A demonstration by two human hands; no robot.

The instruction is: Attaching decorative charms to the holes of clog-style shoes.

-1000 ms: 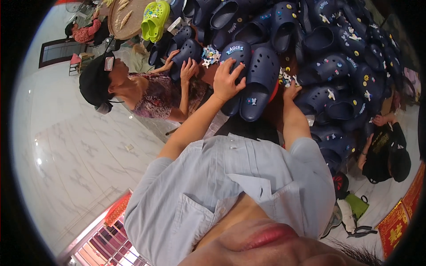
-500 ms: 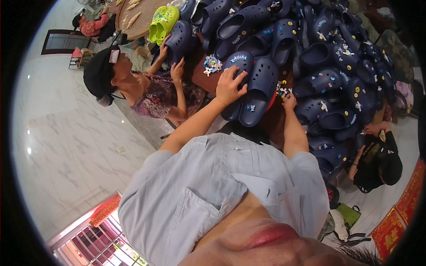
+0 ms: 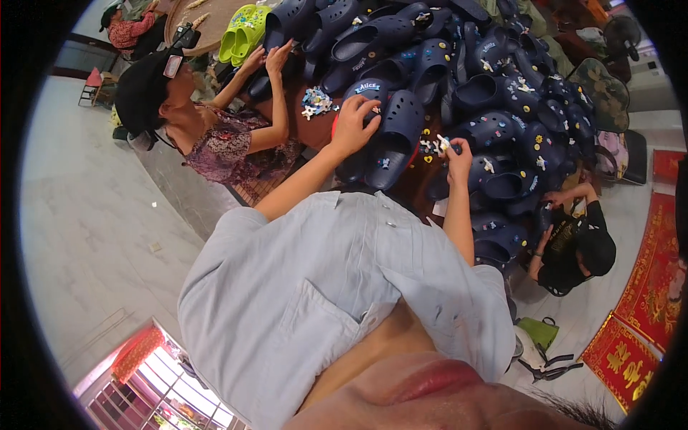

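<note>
A pair of navy clogs [image 3: 396,132] stands on the table before me. My left hand [image 3: 354,127] grips the left clog over its upper, fingers bent and slightly apart, below a blue-and-white lettered charm [image 3: 367,87]. A small figure charm [image 3: 385,163] sits on the right clog's strap. Just to the right, my right hand [image 3: 459,159] pinches a small white shoe charm [image 3: 444,144] between thumb and fingertips. Loose charms [image 3: 428,146] lie on the brown tabletop beside that hand. Another heap of blue and white charms [image 3: 316,102] lies left of the pair.
A big pile of decorated navy clogs [image 3: 494,93] covers the table's far and right sides. Lime-green clogs [image 3: 244,32] stand at the far left. One co-worker [image 3: 215,132] sits at my left, another [image 3: 573,244] at the right. A fan [image 3: 622,36] stands far right.
My right hand has risen from the loose charms with a white one in its fingertips. My left hand stays on the clog. The left co-worker's hands have come off their clog. The view has shifted.
</note>
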